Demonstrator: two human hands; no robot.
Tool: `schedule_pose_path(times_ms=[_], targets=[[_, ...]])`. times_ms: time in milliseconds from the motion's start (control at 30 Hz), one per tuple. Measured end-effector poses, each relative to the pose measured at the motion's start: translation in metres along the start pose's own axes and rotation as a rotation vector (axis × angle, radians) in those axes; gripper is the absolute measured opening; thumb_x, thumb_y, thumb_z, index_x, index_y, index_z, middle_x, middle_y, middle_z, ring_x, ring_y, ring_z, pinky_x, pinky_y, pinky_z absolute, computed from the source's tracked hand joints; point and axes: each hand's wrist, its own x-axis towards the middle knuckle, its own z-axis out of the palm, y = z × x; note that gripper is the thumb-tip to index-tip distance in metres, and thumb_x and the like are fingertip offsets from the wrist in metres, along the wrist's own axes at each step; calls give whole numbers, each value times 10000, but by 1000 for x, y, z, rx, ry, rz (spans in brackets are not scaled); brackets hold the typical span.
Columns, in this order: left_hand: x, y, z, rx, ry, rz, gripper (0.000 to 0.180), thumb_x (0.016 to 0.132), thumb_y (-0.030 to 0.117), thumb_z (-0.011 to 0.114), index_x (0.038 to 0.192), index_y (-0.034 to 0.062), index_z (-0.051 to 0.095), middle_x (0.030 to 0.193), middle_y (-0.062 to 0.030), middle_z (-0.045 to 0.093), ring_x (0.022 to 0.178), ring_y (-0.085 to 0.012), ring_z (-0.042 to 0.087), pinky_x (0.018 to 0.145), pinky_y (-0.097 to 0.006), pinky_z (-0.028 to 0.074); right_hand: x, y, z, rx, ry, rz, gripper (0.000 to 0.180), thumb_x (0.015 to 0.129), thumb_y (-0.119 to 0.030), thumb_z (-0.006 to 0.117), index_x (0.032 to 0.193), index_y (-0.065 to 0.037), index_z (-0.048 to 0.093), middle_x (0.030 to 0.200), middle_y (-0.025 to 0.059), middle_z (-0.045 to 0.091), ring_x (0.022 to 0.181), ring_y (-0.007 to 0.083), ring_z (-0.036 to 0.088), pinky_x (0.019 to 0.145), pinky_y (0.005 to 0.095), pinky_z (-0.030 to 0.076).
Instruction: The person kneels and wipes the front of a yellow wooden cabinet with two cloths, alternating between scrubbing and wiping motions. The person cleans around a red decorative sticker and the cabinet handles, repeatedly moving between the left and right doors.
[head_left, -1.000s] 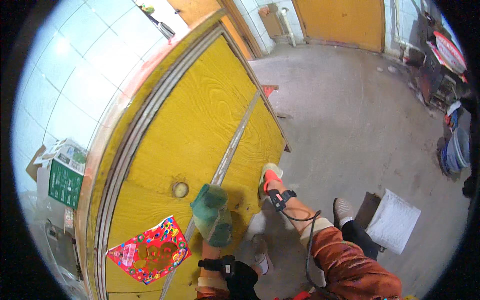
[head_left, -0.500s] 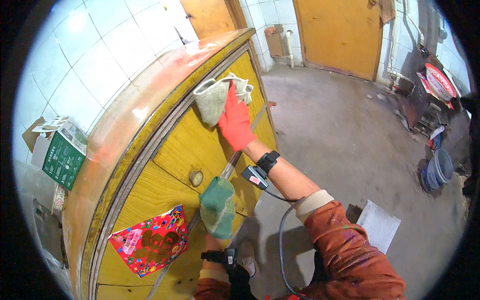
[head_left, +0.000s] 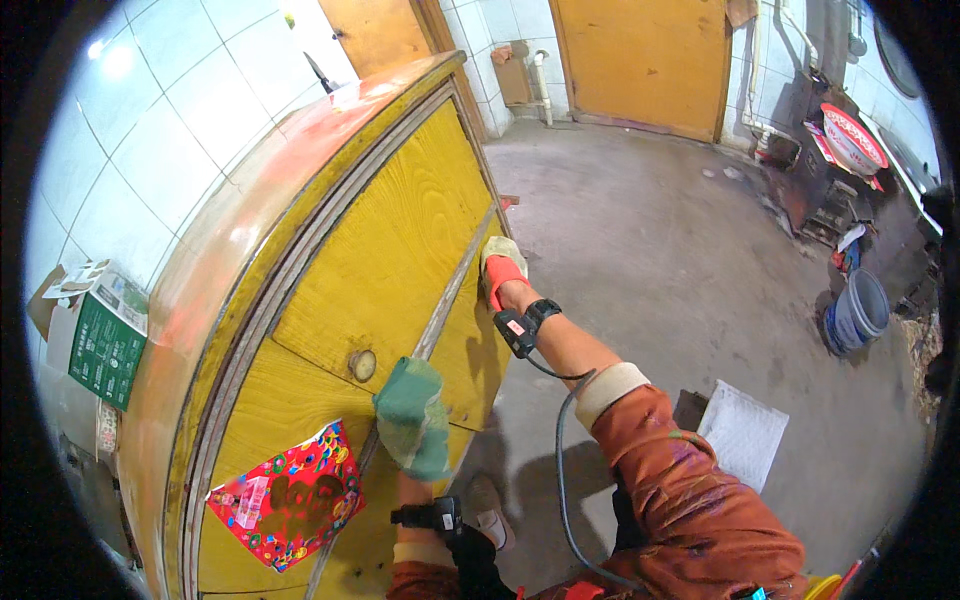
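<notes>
Cloth [head_left: 497, 252] sits under my right hand [head_left: 503, 278] in its red glove, pressed flat against the yellow door [head_left: 400, 230] near its edge. My left hand [head_left: 413, 420], green-gloved, lies spread on the door beside the round knob [head_left: 362, 364].

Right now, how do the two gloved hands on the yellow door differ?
The left hand wears a green glove and lies flat on the door near the round knob. The right hand wears a red glove, reaches farther along the door and presses a pale cloth against it. Both touch the door and wear black wrist straps.
</notes>
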Motion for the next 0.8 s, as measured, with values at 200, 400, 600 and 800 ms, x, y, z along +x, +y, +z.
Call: schedule_pose_path(times_ms=[200, 400, 600, 800], targets=[[-4, -19, -26, 650, 193, 94, 479, 916, 272, 677, 1295, -8, 589, 1225, -85, 657, 1050, -178, 617, 858, -338, 494, -48, -126, 20, -100, 179, -14, 485, 840, -352, 598, 1106, 50, 650, 1093, 225, 689, 1006, 329, 651, 832, 406, 485], [-3, -19, -28, 482, 215, 30, 414, 928, 229, 653, 1271, 2, 606, 1200, -116, 676, 1067, -207, 627, 875, -357, 495, -56, -151, 18, 55, 136, -7, 452, 812, -328, 630, 1044, 58, 669, 1020, 156, 702, 938, 253, 646, 799, 374, 486], [-16, 0, -10, 908, 187, 111, 422, 929, 217, 624, 1296, 13, 579, 1218, -113, 667, 1050, -220, 650, 883, -389, 531, -45, -154, 10, -24, 123, -38, 440, 789, -330, 649, 1015, 47, 668, 953, 126, 686, 885, 216, 636, 754, 349, 486], [-5, -33, -32, 623, 97, 305, 401, 928, 240, 649, 1245, -2, 611, 1197, -127, 673, 1068, -230, 629, 879, -353, 495, -47, -159, 7, 18, 47, -64, 422, 798, -321, 642, 1025, 34, 675, 958, 108, 687, 845, 216, 628, 729, 345, 487]])
